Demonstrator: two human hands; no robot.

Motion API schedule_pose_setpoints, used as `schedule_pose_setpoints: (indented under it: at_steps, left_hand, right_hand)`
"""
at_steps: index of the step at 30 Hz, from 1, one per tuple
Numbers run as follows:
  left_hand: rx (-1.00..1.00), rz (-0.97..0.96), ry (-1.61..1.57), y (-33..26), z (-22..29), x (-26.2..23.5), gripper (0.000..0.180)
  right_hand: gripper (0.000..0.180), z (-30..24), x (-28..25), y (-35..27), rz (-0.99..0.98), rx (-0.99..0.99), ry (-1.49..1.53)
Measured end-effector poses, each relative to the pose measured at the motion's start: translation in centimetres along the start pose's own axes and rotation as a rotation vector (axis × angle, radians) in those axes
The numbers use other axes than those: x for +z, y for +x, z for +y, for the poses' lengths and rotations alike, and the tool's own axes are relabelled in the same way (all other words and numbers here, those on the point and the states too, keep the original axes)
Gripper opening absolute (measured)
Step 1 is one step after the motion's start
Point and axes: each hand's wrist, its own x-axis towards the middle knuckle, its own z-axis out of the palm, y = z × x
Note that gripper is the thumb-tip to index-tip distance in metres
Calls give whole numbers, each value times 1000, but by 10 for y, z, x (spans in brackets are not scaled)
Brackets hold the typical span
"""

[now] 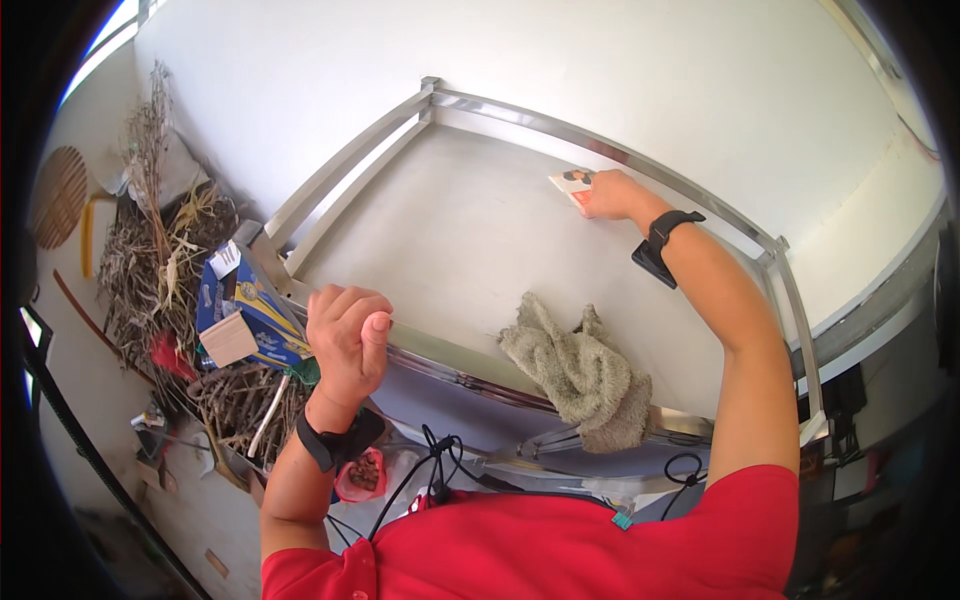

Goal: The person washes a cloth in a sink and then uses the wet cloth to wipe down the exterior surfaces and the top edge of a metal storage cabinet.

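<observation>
My right hand (pixel 616 195) reaches to the far side of a grey metal shelf top (pixel 430 220). Its fingers are closed on a small flat printed card (pixel 571 184), pale with orange and black marks, whose far part is hidden by the hand. The card is held at the shelf surface, close to the far rail (pixel 545 122). My left hand (pixel 348 335) is curled into a fist over the near left edge; nothing shows in it. Between my arms a crumpled grey-green towel (pixel 590 380) lies across the front edge, partly hanging over it.
A blue and yellow carton (pixel 250 315) stands open by the left corner. Bundled dry twigs (pixel 170 240) lean against the wall on the left. Below are a red container of brown pieces (pixel 363 475) and black cables (pixel 440 455). Metal rails bound the shelf's left, far and right sides.
</observation>
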Motion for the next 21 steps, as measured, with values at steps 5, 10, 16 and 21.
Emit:
schedule_pose_setpoints:
  at_steps: [5,10,16,21]
  left_hand:
    - [7,30,-16,-1,-1,0,29]
    - [16,33,-56,2,2,3,27]
    - [11,20,-32,-3,0,-3,27]
    - [-9,-11,-43,1,2,-3,29]
  right_hand:
    - [26,1,8,4,58,-9,8]
    - [23,29,22,3,166,-20,-62]
    - [24,33,-45,-46,154,69,719]
    - [25,48,-57,-81,115,35,1003]
